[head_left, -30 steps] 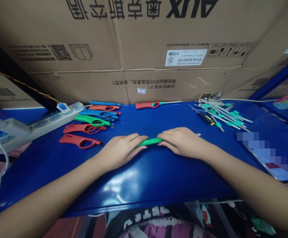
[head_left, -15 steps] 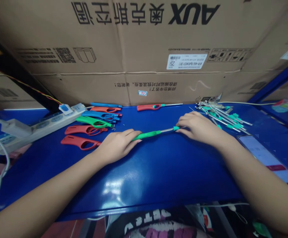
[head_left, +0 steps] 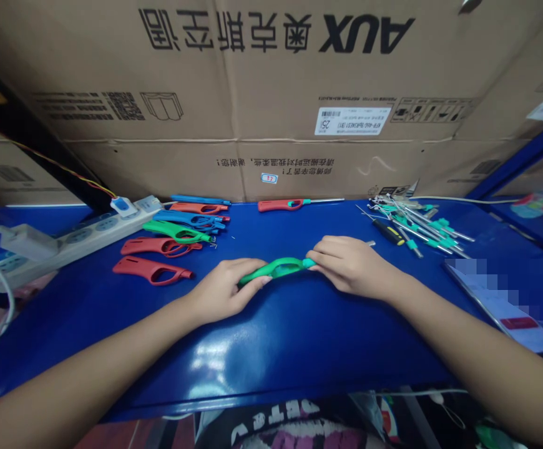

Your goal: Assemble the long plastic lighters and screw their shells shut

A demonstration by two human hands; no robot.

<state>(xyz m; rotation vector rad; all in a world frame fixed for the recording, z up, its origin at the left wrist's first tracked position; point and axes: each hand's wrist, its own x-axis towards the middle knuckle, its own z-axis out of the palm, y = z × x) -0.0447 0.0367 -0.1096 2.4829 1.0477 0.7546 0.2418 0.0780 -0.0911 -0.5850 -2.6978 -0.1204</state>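
Observation:
My left hand (head_left: 227, 284) is closed around the back of a green lighter handle (head_left: 286, 263), whose oval trigger opening faces up between my hands. My right hand (head_left: 349, 265) pinches a metal lighter tube, its bright end (head_left: 371, 244) showing past my fingers. A teal piece (head_left: 308, 263) sits at the front tip of the green handle, touching it, beside my right fingertips. How deep it goes in cannot be seen. Left of my left hand lie red handles (head_left: 152, 269), another green handle (head_left: 178, 231) and blue handles (head_left: 190, 218).
A red lighter with its tube (head_left: 294, 203) lies by the cardboard box (head_left: 271, 75). At the right are a pile of metal tubes with teal parts (head_left: 421, 224), a black-and-yellow screwdriver (head_left: 388, 231) and a phone (head_left: 505, 305). A power strip (head_left: 84, 237) lies left on the blue table (head_left: 281, 349).
My right hand has moved left and down, bringing the teal piece to the green handle's tip. The green handle has turned, showing its trigger opening. The screwdriver has come into sight.

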